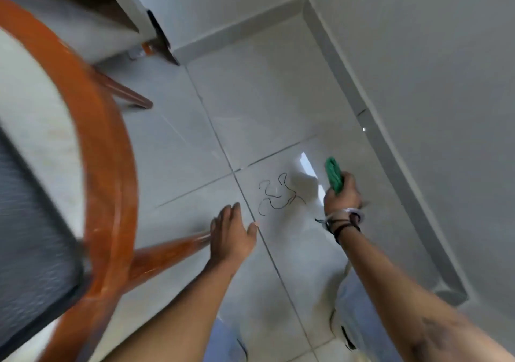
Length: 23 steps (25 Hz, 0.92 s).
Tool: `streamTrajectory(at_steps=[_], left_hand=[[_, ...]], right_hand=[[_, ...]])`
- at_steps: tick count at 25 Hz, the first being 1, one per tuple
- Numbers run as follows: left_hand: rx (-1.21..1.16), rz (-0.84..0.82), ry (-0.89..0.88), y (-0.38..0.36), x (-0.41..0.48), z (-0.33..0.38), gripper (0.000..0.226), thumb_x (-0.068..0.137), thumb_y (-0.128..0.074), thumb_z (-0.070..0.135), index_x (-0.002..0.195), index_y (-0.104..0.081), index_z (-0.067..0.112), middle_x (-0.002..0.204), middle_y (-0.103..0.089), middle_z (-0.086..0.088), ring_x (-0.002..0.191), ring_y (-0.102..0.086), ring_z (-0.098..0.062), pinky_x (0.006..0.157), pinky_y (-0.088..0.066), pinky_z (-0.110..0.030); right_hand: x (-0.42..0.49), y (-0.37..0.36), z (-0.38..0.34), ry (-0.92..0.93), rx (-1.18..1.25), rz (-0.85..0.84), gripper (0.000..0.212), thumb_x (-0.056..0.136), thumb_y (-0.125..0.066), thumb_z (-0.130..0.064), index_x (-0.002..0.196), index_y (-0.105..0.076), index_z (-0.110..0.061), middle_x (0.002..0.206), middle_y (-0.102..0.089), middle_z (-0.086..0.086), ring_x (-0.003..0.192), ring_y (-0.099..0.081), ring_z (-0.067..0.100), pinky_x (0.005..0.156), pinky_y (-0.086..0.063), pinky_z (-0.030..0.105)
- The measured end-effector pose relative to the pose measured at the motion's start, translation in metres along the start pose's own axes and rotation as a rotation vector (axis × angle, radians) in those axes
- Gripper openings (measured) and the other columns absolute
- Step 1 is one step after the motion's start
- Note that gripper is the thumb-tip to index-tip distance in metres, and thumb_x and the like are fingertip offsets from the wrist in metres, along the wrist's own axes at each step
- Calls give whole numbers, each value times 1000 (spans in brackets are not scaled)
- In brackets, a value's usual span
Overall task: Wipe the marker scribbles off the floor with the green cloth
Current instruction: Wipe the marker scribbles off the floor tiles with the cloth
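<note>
Thin dark marker scribbles [276, 194] loop across a pale grey floor tile, just right of a grout line. My right hand [341, 194] is closed around a bunched green cloth [333, 173] that sticks out above the fist, to the right of the scribbles and apart from them. My left hand [232, 232] is flat with its fingers spread, empty, just left of the scribbles near the grout line; whether it touches the floor I cannot tell.
A round orange wooden table rim [111, 152] with slanted legs [172, 247] fills the left side; one leg ends next to my left hand. A grey skirting board [390, 150] and the wall run along the right. My knees in light blue trousers [359, 300] show below.
</note>
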<state>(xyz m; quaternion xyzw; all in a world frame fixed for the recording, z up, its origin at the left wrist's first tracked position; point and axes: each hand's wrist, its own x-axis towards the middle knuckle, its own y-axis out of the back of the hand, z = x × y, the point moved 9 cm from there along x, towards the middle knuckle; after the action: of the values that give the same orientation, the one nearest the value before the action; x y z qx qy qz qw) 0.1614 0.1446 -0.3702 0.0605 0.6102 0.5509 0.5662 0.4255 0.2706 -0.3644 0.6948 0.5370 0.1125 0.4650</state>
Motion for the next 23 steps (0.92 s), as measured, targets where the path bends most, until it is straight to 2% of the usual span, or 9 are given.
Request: streamTrajectory(at_steps=[2, 5, 8, 12, 14, 17, 19, 21, 23], left_hand=[[130, -34, -2, -33, 37, -10, 73, 91, -57, 42, 150, -31, 8, 151, -40, -14, 141, -35, -30, 117, -29, -43], [235, -92, 3, -69, 82, -17, 84, 90, -60, 38, 155, -18, 7, 159, -26, -17, 148, -23, -31, 122, -21, -43], [344, -149, -12, -89, 110, -21, 96, 85, -66, 37, 157, -8, 9, 164, -11, -19, 152, -11, -33, 125, -13, -43], [445, -253, -60, -107, 129, -33, 102, 84, -67, 36, 158, -1, 13, 165, 4, -19, 154, 1, -34, 124, -7, -44], [485, -294, -68, -112, 133, -37, 100, 84, -64, 29, 158, 0, 15, 166, 8, -18, 154, 4, -34, 125, -7, -45], [503, -392, -31, -118, 136, -45, 110, 80, -71, 29, 158, 6, 17, 165, 14, -17, 153, 8, -35, 125, -4, -46], [475, -432, 11, -127, 136, -49, 121, 76, -77, 31, 156, 14, 17, 163, 22, -19, 153, 12, -35, 125, -2, -47], [471, -414, 15, -136, 135, -49, 128, 74, -80, 28, 156, 18, 17, 160, 28, -23, 152, 14, -36, 125, -3, -46], [503, -375, 5, -139, 132, -53, 132, 71, -81, 25, 155, 21, 16, 159, 29, -24, 152, 15, -36, 124, -2, -46]], right_hand=[[12, -75, 20, 138, -116, -202, 58, 82, -46, 3, 135, -47, -21, 131, -60, 12, 117, -57, 30, 101, -45, 34], [-47, -193, 87, 343, -706, -726, 78, 85, -47, -18, 152, -8, -13, 162, -9, 16, 147, -10, 38, 121, -11, 48], [-57, -205, 104, 524, -885, -615, 98, 76, -35, -65, 152, -5, -10, 164, -2, 10, 148, 4, 38, 113, 15, 58], [-19, -203, 96, 508, -963, -493, 99, 77, -18, -77, 153, -8, -13, 164, 1, 5, 148, 8, 37, 116, 12, 59], [-60, -220, 97, 627, -996, -590, 106, 76, -18, -80, 152, -4, -8, 163, 5, 12, 145, 20, 39, 110, 26, 57], [-144, -231, 125, 1001, -1047, -983, 102, 82, -27, -77, 152, -5, -6, 163, -1, 12, 145, 20, 37, 103, 40, 48], [-94, -205, 129, 860, -1057, -820, 103, 82, -25, -78, 150, 3, -6, 163, 1, 12, 144, 21, 36, 107, 35, 49], [-5, -170, 117, 396, -968, -466, 109, 78, -26, -81, 150, 1, -3, 162, 3, 15, 147, 12, 37, 116, 17, 53], [35, -162, 99, 36, -852, -378, 113, 75, -21, -83, 150, -5, 0, 162, 0, 19, 149, 3, 35, 120, 2, 55]])
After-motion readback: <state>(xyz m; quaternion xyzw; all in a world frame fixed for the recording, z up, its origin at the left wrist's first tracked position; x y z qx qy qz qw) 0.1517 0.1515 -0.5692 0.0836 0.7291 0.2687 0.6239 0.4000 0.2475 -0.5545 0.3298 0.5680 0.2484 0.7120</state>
